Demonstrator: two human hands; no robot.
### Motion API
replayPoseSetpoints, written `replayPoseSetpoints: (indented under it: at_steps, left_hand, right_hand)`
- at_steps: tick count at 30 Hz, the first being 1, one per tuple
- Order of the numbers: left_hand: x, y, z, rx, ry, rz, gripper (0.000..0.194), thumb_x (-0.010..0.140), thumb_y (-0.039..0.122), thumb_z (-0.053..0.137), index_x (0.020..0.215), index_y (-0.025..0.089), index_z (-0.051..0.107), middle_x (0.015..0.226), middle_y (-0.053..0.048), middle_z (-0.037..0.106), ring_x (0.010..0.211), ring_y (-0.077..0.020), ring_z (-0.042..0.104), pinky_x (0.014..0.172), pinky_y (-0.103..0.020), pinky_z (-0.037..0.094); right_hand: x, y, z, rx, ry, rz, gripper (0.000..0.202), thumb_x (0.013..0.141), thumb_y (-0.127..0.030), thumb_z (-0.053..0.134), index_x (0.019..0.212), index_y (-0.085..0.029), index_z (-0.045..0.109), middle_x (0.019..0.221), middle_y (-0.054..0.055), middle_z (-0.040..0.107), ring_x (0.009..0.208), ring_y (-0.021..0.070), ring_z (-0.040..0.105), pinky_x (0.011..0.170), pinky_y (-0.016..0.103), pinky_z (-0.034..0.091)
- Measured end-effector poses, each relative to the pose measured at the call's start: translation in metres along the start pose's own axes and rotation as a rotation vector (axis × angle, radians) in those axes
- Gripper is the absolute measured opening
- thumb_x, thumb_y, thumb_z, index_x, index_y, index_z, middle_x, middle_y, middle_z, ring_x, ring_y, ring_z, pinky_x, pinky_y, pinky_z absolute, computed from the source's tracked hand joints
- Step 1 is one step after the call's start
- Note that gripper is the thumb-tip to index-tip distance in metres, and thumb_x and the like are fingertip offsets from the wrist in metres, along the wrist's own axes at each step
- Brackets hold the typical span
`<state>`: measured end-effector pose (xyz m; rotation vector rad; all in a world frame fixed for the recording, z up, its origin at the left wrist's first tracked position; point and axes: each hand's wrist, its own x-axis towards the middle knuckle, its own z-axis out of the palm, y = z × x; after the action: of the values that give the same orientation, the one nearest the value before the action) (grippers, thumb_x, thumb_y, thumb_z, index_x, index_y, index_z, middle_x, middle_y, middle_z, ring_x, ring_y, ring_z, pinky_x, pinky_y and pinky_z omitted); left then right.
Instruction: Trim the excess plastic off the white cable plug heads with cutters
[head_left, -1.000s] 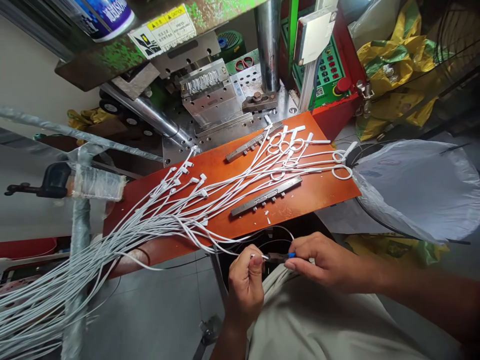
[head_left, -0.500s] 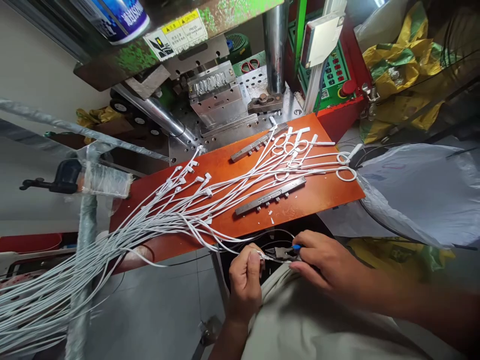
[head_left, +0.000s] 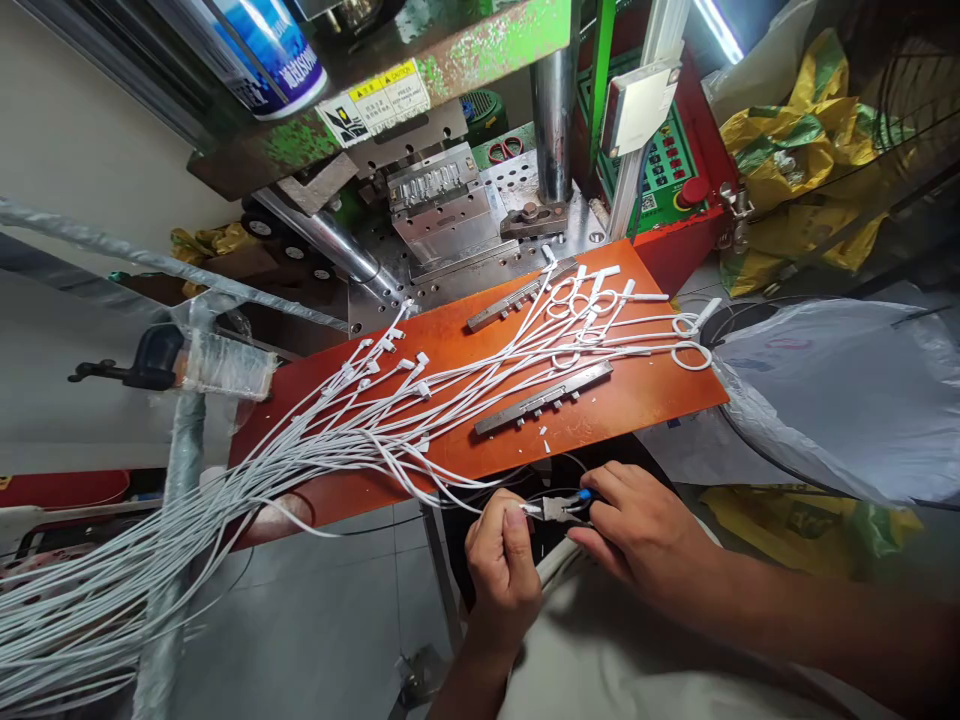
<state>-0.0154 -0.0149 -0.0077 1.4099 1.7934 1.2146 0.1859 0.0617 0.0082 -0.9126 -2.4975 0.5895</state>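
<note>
Most of the handles of the pliers are hidden by the right hand, with only some blue seen. The small white piece pinched by the left hand is mostly covered by its fingers, and its shape cannot be told. The left forearm is cut off by the bottom edge, the right forearm by the right edge. The white cables are cut off at the left, and part of the desk is covered by them. The spray can is cropped by the top edge, the plastic bag by the right. The warning sticker bears print too small to be read.
</note>
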Motion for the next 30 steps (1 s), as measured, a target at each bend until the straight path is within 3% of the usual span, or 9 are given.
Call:
replayPoseSetpoints:
  at_steps: [3,5,10,14,16,20,23,26,30]
  left_hand:
    - [0.005,-0.002,-0.001,0.033,-0.012,0.039,0.034,0.115,0.027,0.049,0.082,0.023,0.057,0.072,0.001,0.053,0.064,-0.0168,0.05,0.065,-0.032,0.037]
    - [0.009,-0.002,-0.003,0.02,-0.04,0.051,0.036,0.114,0.029,0.052,0.079,0.022,0.055,0.07,0.003,0.048,0.062,-0.0154,0.046,0.063,-0.032,0.034]
    - [0.01,0.002,-0.007,-0.387,-0.212,-0.081,0.043,0.117,0.043,0.049,0.081,0.021,0.057,0.071,0.001,0.05,0.058,-0.013,0.039,0.056,-0.03,0.029]
    - [0.009,0.005,-0.004,-0.733,-0.24,-0.209,0.046,0.113,0.051,0.055,0.078,0.021,0.056,0.068,0.001,0.05,0.054,-0.0118,0.038,0.051,-0.027,0.027]
    - [0.011,0.003,-0.002,-0.761,-0.232,-0.216,0.047,0.113,0.052,0.057,0.078,0.021,0.056,0.069,0.0,0.055,0.056,-0.0127,0.044,0.053,-0.027,0.033]
    - [0.009,-0.002,0.004,-0.605,-0.117,-0.208,0.045,0.116,0.048,0.052,0.083,0.019,0.064,0.079,-0.003,0.061,0.065,-0.0154,0.053,0.06,-0.028,0.043]
    - [0.002,-0.003,0.01,-0.458,0.007,-0.244,0.046,0.118,0.046,0.048,0.082,0.02,0.06,0.078,0.0,0.055,0.067,-0.0155,0.049,0.061,-0.029,0.041]
    - [-0.004,-0.004,0.017,-0.337,0.082,-0.197,0.045,0.119,0.043,0.045,0.081,0.021,0.057,0.075,0.001,0.05,0.066,-0.0153,0.045,0.062,-0.03,0.037]
    - [-0.005,-0.006,0.021,-0.228,0.129,-0.115,0.042,0.12,0.039,0.043,0.084,0.022,0.058,0.075,0.002,0.049,0.066,-0.0165,0.045,0.064,-0.033,0.036]
  right_hand:
    - [0.001,0.002,-0.003,0.073,-0.046,0.022,0.047,0.117,-0.035,0.049,0.078,-0.018,0.07,0.084,0.009,0.067,0.075,0.0214,0.055,0.069,0.036,0.039]
    - [0.003,0.005,-0.007,0.255,-0.141,0.107,0.053,0.119,-0.04,0.045,0.076,-0.018,0.069,0.081,0.006,0.065,0.071,0.0185,0.054,0.067,0.034,0.037]
    - [0.006,0.01,-0.012,1.127,-0.521,0.483,0.072,0.104,-0.077,0.058,0.061,-0.019,0.056,0.062,0.0,0.056,0.059,0.0126,0.048,0.059,0.029,0.035]
    - [0.005,0.011,-0.005,1.572,-0.694,0.641,0.082,0.093,-0.092,0.057,0.054,-0.023,0.038,0.07,0.007,0.067,0.055,0.0141,0.058,0.053,0.028,0.039]
    - [0.006,0.012,-0.006,1.471,-0.664,0.569,0.08,0.098,-0.089,0.053,0.057,-0.021,0.043,0.073,0.007,0.066,0.059,0.0149,0.059,0.056,0.028,0.041]
    - [0.009,0.015,-0.022,0.69,-0.39,0.288,0.057,0.116,-0.056,0.047,0.078,-0.018,0.067,0.086,0.006,0.065,0.076,0.0179,0.058,0.07,0.032,0.043]
    - [0.007,0.011,-0.028,0.238,-0.238,0.125,0.044,0.116,-0.038,0.051,0.082,-0.019,0.07,0.092,0.009,0.066,0.081,0.0211,0.057,0.073,0.035,0.042]
    - [0.005,0.004,-0.023,0.027,-0.129,0.019,0.038,0.111,-0.031,0.062,0.076,-0.02,0.067,0.088,0.008,0.065,0.08,0.0228,0.054,0.072,0.037,0.039]
    - [0.006,-0.002,-0.017,-0.045,-0.076,0.01,0.037,0.108,-0.027,0.067,0.072,-0.021,0.064,0.088,0.008,0.066,0.08,0.0228,0.052,0.072,0.037,0.036]
